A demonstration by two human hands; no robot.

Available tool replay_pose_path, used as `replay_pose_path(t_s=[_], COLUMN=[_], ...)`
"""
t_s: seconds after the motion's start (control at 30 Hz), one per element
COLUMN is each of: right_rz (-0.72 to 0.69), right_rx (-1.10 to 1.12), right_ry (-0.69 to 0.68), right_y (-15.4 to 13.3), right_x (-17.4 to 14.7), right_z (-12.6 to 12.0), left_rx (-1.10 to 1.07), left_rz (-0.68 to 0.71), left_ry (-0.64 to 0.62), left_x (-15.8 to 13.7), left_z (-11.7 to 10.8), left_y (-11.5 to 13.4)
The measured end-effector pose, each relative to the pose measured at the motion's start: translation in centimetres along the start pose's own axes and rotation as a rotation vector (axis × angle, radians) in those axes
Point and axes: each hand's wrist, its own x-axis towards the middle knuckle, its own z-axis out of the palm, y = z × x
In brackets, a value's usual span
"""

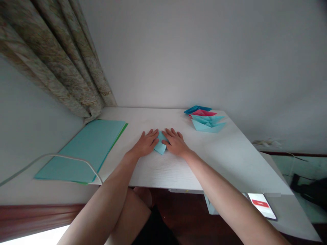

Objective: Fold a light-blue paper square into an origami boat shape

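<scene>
A small folded piece of light blue paper lies flat on the white table between my hands. My left hand rests palm down on its left side, fingers stretched forward. On the opposite side, my right hand lies flat with its fingers spread, its thumb on the paper. Both hands cover the paper's side edges, so its full outline is hidden. Several folded paper boats stand at the back right: a light blue one in front, then a pink one, with a dark blue one behind.
A stack of light blue sheets with a green sheet under it lies at the left. A pale cable arches over the stack. A tablet or phone lies lit near the right front. Curtains hang at the left, and a wall borders the back.
</scene>
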Motion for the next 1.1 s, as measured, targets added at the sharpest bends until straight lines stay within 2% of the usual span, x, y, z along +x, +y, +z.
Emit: replay_pose_path(t_s=[0.27, 0.37, 0.5, 0.87, 1.1], right_rz=[-0.005, -0.099, -0.182, -0.141, -0.089], right_rx=[0.057, 0.062, 0.020, -0.013, -0.057], right_ry=[0.001, 0.029, -0.050, -0.107, -0.054], right_y=[0.1, -0.5, -0.7, -0.1, -0.7], right_x=[-0.1, -0.5, -0.9, -0.8, -0.8], right_z=[-0.5, -0.8, -0.8, -0.5, -0.3], left_rx=[0.176, 0.185, 0.191, 0.256, 0.356], left_rz=[-0.002, 0.010, 0.014, 0.001, -0.125], left_ry=[-0.005, -0.002, -0.010, -0.013, -0.003], left_x=[0.0, -0.1, -0.2, -0.3, -1.1], left_z=[0.7, 0.8, 0.7, 0.7, 1.3], left_y=[-0.1, -0.3, -0.4, -0.1, 1.8])
